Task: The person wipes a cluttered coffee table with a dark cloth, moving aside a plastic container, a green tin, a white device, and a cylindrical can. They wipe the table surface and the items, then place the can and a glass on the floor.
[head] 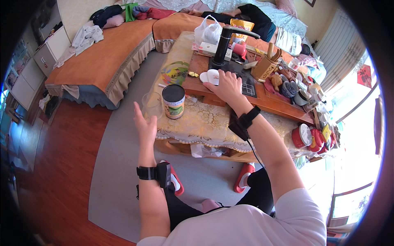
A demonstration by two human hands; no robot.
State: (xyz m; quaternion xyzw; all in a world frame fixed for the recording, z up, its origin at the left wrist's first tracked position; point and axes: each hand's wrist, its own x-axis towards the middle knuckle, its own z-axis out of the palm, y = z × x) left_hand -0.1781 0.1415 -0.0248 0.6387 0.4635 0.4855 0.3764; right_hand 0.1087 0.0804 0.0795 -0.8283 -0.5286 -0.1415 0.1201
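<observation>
My right hand (pixel 227 87) reaches over the front of the wooden tea tray (pixel 197 89), palm down. Its thumb and fingers lie against a white, rounded flat object (pixel 213 77) bearing red marks; whether they grip it is hidden. Another white rounded piece (pixel 203 77) sits just left of it. My left hand (pixel 145 126) is raised at the table's left edge, thumb apart from the fingers, nothing in it. Just beyond it stands a transparent container (pixel 153 104). To its right is a labelled canister (pixel 174 103) with a dark lid.
A black tap-like dispenser (pixel 222 46) rises from the tray. Behind my right hand are a wooden utensil holder (pixel 265 67) and several tea ornaments (pixel 287 87). Red tins (pixel 301 136) stand at the right edge. A person (pixel 258 23) lies on the orange-covered sofa (pixel 123 46).
</observation>
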